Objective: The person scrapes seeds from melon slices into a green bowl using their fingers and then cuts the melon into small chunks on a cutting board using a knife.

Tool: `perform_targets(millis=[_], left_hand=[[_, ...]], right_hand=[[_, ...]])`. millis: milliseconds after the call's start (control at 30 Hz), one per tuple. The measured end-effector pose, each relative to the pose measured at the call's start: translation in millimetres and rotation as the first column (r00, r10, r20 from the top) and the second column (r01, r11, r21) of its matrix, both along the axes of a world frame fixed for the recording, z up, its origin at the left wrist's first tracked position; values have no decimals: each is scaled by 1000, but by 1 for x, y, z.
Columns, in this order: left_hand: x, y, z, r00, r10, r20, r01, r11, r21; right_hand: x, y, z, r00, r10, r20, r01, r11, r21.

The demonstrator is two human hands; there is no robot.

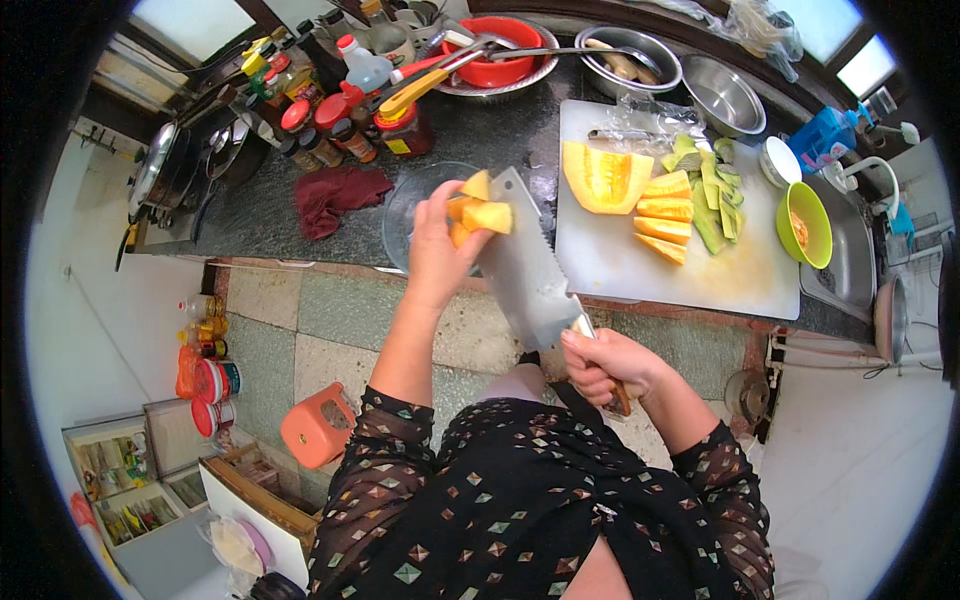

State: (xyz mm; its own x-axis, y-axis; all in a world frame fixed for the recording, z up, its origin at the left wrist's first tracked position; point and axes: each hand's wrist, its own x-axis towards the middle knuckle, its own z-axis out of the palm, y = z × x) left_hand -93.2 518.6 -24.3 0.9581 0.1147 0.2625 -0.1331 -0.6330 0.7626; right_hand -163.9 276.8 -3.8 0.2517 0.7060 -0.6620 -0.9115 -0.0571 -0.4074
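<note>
My left hand (442,244) grips several yellow-orange squash chunks (484,214) above a clear glass bowl (401,202). In my right hand (611,367) is the handle of a broad cleaver (525,277). Its wide blade slants up and left, its far end right beside the chunks. To the right lies a white cutting board (630,277). On it are a large hollowed squash piece (607,176), several peeled wedges (664,219) in a row and a heap of green peel strips (709,206). Part of the glass bowl is hidden behind my left hand.
A dark red cloth (337,199) lies left of the glass bowl, below crowded seasoning jars (330,139). Behind stand a red basin (495,64) and steel bowls (724,94). A green bowl (806,217) sits by the sink (847,240). An orange stool (319,427) stands on the floor.
</note>
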Motion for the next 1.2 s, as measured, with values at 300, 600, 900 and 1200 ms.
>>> perform_targets(millis=[300, 600, 900, 1200], left_hand=[[-3, 38, -22, 975, 205, 84, -221, 935, 279], [4, -42, -6, 982, -73, 175, 84, 995, -57], [15, -171, -58, 919, -390, 51, 388, 920, 50], [16, -231, -76, 981, -9, -193, 7, 1000, -14]], right_hand=[[6, 1, 13, 995, -54, 79, 67, 983, -173], [-16, -86, 25, 868, -344, 358, 445, 858, -256], [-9, -203, 18, 625, 39, 780, 634, 557, -536], [6, -280, -15, 417, 258, 872, 548, 693, -467]])
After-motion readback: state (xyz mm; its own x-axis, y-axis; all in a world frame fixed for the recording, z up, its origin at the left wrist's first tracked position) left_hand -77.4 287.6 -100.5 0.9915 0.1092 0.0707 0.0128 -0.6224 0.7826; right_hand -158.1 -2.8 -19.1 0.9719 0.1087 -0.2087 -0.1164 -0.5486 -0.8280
